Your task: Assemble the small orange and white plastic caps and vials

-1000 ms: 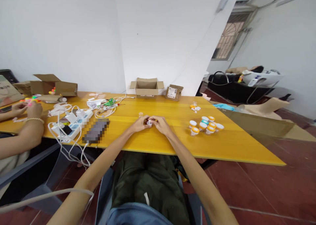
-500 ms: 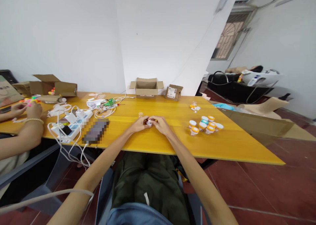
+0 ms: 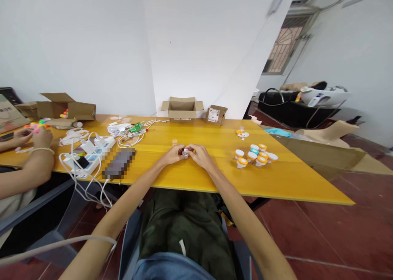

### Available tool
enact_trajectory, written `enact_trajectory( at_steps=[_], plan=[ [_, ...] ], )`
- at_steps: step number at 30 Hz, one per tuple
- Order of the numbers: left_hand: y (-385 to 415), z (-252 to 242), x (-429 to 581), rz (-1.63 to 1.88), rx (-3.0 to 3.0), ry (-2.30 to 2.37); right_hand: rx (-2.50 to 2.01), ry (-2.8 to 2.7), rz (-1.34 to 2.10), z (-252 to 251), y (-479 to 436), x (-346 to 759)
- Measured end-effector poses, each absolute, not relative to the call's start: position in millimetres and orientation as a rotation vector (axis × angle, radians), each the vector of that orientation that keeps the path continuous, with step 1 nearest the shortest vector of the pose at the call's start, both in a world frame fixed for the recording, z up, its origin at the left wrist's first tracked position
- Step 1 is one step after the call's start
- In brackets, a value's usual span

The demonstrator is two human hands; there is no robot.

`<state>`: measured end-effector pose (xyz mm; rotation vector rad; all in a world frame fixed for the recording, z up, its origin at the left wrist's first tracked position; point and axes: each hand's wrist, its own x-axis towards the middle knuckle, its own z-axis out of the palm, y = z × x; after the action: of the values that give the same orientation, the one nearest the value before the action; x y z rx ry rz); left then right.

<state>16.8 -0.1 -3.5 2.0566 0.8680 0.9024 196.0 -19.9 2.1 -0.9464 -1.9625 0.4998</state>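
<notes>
My left hand [image 3: 172, 155] and my right hand [image 3: 199, 155] meet over the table's near middle. Between their fingertips is a small whitish round piece [image 3: 185, 152]. Both sets of fingers are closed around it and cover most of it, so its exact kind does not show. Just beyond my left hand lies a small clear round piece [image 3: 175, 141] on the yellow table [image 3: 211, 181]. Off to the right of my right hand stands a group of several small clear jars with orange, white and teal lids [image 3: 254, 151].
Loose lids and white pieces [image 3: 242, 134] lie farther back right. Two cardboard boxes [image 3: 182, 113] stand by the wall. A power strip [image 3: 92, 161] with tangled cables and a blurred-out dark device [image 3: 119, 163] are at left. Another person's hands [image 3: 42, 137] handle colourful pieces at far left.
My fingers have shifted very slightly around the small whitish piece. Everything else looks the same.
</notes>
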Motion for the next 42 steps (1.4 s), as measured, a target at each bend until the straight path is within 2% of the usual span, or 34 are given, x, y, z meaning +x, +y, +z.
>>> enact_trajectory(
  at_steps=[18, 42],
  plan=[
    [-0.9, -2.8, 17.2, 0.906, 2.045, 0.868, -0.982, -1.986, 0.390, -2.9, -17.1, 197.2],
    [-0.3, -4.5, 17.8, 0.921, 2.019, 0.869, -0.877, -1.947, 0.566, -5.9, -12.2, 197.1]
  ],
)
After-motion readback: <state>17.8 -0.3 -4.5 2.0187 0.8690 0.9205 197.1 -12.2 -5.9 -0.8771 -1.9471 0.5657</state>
